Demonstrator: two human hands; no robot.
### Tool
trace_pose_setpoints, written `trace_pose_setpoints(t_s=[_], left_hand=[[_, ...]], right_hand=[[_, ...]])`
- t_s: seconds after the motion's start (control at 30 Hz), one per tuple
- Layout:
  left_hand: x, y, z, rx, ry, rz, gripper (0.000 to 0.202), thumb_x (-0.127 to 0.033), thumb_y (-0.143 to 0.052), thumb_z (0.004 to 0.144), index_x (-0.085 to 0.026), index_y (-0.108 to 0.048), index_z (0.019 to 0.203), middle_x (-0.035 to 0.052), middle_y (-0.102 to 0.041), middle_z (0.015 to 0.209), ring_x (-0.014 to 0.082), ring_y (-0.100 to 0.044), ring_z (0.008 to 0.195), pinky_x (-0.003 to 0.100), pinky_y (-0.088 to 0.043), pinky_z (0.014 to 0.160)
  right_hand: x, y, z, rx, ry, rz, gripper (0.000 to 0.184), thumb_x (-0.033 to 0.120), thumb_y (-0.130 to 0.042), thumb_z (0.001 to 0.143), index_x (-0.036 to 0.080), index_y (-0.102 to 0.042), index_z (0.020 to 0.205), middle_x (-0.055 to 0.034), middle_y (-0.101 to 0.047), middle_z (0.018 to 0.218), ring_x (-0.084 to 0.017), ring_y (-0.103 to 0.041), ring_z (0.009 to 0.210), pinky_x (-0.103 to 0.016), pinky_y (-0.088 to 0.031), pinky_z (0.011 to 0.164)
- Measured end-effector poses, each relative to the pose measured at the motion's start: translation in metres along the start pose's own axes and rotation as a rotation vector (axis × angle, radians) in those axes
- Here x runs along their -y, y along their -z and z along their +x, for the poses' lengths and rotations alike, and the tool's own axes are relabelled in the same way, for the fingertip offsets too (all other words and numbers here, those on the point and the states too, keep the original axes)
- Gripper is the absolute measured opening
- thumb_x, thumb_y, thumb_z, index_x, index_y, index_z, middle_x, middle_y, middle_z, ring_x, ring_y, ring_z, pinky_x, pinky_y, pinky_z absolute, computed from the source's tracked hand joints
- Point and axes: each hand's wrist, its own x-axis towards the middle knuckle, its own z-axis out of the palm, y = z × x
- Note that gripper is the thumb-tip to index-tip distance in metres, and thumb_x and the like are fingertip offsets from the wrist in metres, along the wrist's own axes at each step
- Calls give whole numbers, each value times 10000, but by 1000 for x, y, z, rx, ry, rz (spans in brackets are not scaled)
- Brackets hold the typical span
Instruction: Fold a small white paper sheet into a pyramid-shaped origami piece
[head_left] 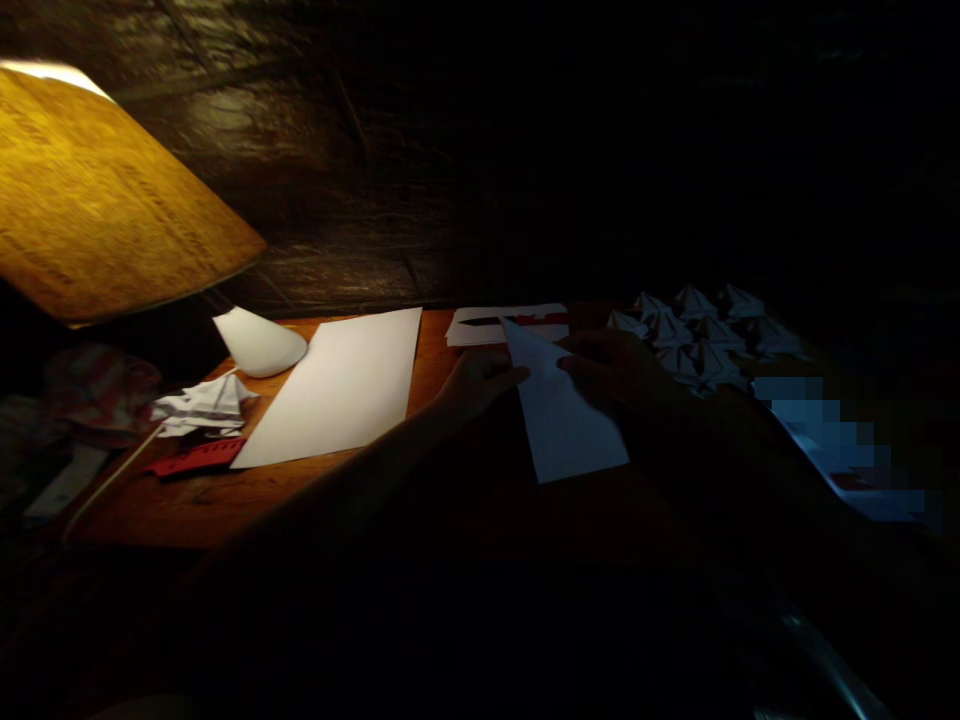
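A folded sheet of white paper (568, 425) is held between my two hands over the dark middle of the table, its narrow pointed end facing away from me. My left hand (480, 380) pinches its left edge, with the thumb lying on top. On the other edge, my right hand (604, 365) grips the paper near the point, thumb and fingers closed; deep shadow hides part of this hand. Just beyond the paper lies a small stack of white paper (466, 330) with a dark pointed object and a red object on it.
A large white sheet (341, 390) lies left of my hands, beside a lamp base (259, 342) under a yellow lampshade (120, 200). Folded paper pieces (206, 405) and a red tool (196, 458) sit near the cord. Several folded paper shapes (701, 335) stand at the right, near a glowing screen (832, 450).
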Motion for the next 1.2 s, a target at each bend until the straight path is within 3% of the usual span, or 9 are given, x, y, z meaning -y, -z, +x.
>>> trace_pose_setpoints(t_s=[0.1, 0.23, 0.33, 0.4, 0.5, 0.63, 0.87, 1.03, 1.2], left_hand=[[0, 2, 1, -48, -2, -39, 281, -417, -791, 804, -161, -752, 914, 74, -790, 922, 190, -725, 870, 335, -588, 828], [3, 12, 5, -209, -9, -37, 268, -400, -733, 869, -172, -681, 1000, 77, -758, 968, 180, -708, 865, 318, -579, 796], [6, 19, 6, -300, -128, 119, 246, -380, -685, 902, -188, -625, 1044, 81, -721, 1062, 176, -686, 907, 315, -563, 814], [6, 18, 4, -258, -277, 316, 239, -352, -679, 913, -191, -628, 1083, 86, -694, 1128, 196, -669, 1002, 345, -552, 894], [3, 11, -1, -23, -490, 572, 250, -293, -720, 910, -202, -669, 1137, 87, -668, 1167, 235, -638, 1133, 411, -520, 1017], [1, 1, -6, 151, -525, 642, 168, -255, -722, 918, -229, -728, 1084, 85, -682, 1179, 243, -649, 1118, 443, -531, 1000], [3, 3, -7, 162, -457, 712, 163, -239, -725, 904, -248, -758, 1063, 74, -696, 1145, 258, -641, 1143, 468, -514, 1037], [4, 2, -8, 162, -448, 702, 180, -223, -712, 903, -228, -748, 1080, 81, -684, 1129, 253, -642, 1135, 442, -529, 1019], [3, 2, -9, 156, -439, 712, 188, -201, -714, 885, -212, -745, 1071, 85, -679, 1143, 249, -643, 1116, 429, -540, 992]], right_hand=[[-7, 5, 2, -10, 35, -59, 239, 397, -747, 832, 212, -790, 976, -58, -800, 951, -206, -705, 812, -333, -554, 708], [-11, 11, 4, 35, 70, -167, 206, 363, -709, 840, 213, -793, 954, -62, -800, 945, -225, -710, 835, -365, -557, 764], [-13, 11, 3, 62, 97, -312, 137, 297, -703, 822, 233, -795, 900, -59, -801, 931, -240, -716, 847, -388, -554, 806], [-17, 9, 3, 101, 130, -388, 140, 254, -700, 809, 253, -798, 909, -56, -803, 961, -252, -715, 869, -397, -551, 818], [-27, 6, 3, 142, 241, -452, 228, 201, -646, 825, 258, -790, 992, -61, -790, 1029, -261, -707, 930, -404, -536, 848], [-38, 3, 5, 113, 334, -578, 239, 228, -615, 858, 196, -778, 1030, -117, -738, 1023, -279, -673, 952, -427, -511, 870], [-36, -2, 4, 68, 410, -673, 375, 199, -605, 872, 220, -737, 1223, -124, -670, 1067, -294, -617, 1015, -424, -486, 869], [-32, -6, 3, 86, 442, -606, 369, 170, -598, 857, 205, -744, 1194, -127, -701, 1108, -285, -634, 987, -427, -486, 869], [-18, -11, -5, 92, 405, -611, 357, 327, -687, 886, 187, -712, 1213, -147, -710, 1174, -300, -641, 1061, -427, -495, 913]])
